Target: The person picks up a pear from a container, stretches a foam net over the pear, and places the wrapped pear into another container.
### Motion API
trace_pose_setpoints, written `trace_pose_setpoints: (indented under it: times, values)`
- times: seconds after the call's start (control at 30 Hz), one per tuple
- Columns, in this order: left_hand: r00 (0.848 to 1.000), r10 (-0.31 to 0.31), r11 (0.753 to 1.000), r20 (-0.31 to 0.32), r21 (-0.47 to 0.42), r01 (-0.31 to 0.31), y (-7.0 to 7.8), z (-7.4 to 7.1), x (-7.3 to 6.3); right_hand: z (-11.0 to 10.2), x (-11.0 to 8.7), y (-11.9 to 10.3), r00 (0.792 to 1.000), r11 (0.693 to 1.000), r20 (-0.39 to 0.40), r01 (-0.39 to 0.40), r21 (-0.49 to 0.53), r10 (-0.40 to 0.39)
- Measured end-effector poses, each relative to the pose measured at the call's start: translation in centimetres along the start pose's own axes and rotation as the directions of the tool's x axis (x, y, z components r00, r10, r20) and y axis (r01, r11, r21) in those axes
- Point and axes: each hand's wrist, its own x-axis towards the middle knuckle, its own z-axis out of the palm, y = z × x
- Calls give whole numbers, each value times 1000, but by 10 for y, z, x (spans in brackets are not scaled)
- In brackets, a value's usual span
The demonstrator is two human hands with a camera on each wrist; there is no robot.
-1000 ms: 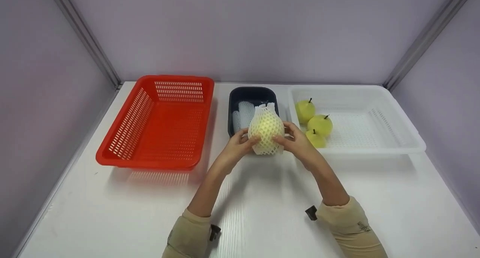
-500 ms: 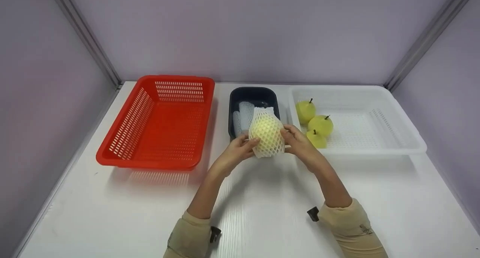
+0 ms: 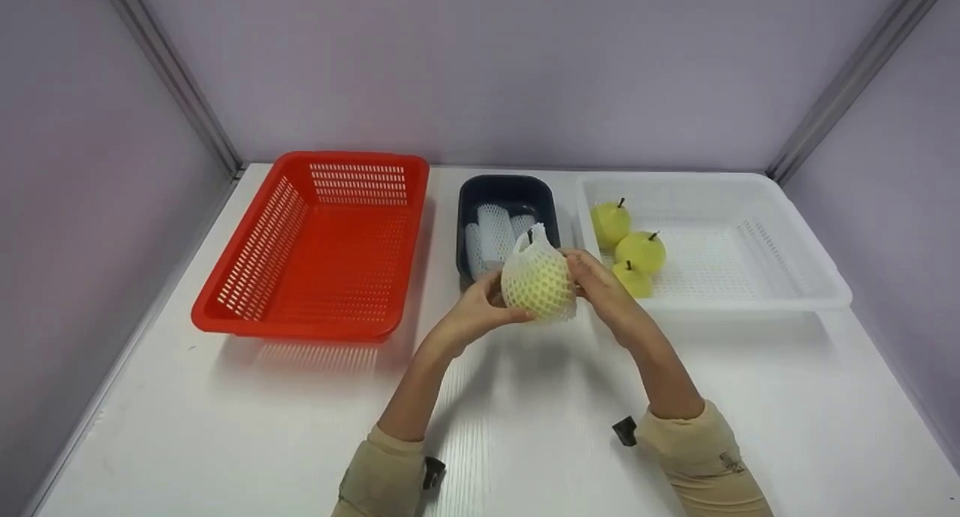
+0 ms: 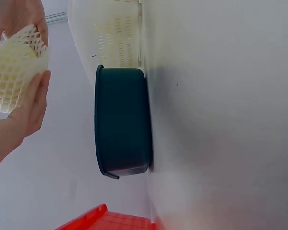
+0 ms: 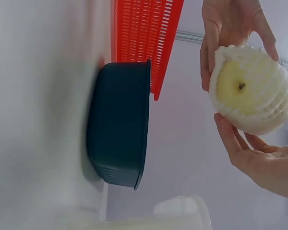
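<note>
A yellow pear in a white foam net sleeve is held up between both hands, in front of the dark bin. My left hand grips it from the left, thumb across its lower front. From the right, my right hand holds it with curled fingers. The dark stem pokes up near the gathered top of the net. In the right wrist view the pear's bare underside shows through the net's open end. Several more foam net sleeves lie in the dark blue bin.
To the left stands a red perforated basket. A white basket on the right holds several yellow pears along its left side. Both baskets and the bin stand near the back wall of the white table.
The netted pear has come slightly down and tilted, its stem end now leaning left. My left thumb has shifted lower on it. Baskets and bin have not moved.
</note>
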Motion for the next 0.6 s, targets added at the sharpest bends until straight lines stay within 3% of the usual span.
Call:
trace_pose_setpoints:
  times: [0.13, 0.23, 0.43, 0.5, 0.6]
  values:
    - [996, 85, 994, -27, 75, -83, -2, 5, -1, 2, -1, 0, 999, 999, 11, 52, 11, -52]
    - [984, 176, 965, -36, 204, -165, -3, 8, -2, 2, -2, 0, 997, 997, 16, 80, 3, -80]
    - [940, 340, 818, -32, 502, -280, -5, 11, -2, 2, -3, -1, 994, 994, 44, 104, -23, -103]
    - [923, 384, 769, -24, 561, -305, -5, 11, -2, 2, -3, -3, 993, 993, 48, 112, -33, -111]
    - [897, 441, 718, -12, 604, -345, -6, 11, -1, 3, -5, -5, 992, 991, 34, 125, -52, -123]
